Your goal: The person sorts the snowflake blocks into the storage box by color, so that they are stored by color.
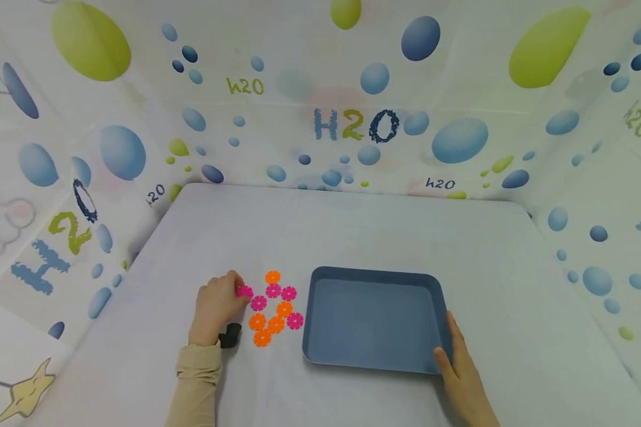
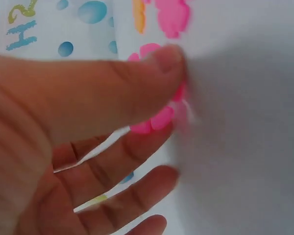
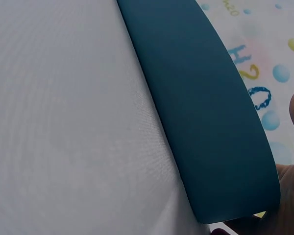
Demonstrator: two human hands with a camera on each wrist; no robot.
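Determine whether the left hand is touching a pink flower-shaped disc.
Touching. The left wrist view shows the left hand pinching a pink flower-shaped disc, thumb across its front.

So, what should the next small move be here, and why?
Probably lift the pink piece and carry it right, over the other pieces, into the tray: the left hand pinches that piece between thumb and finger, while the right hand holds the tray's right side.

A white-covered table (image 1: 352, 228) bears a blue-grey tray (image 1: 374, 320) beside pink and orange flower-shaped pieces (image 1: 282, 309).
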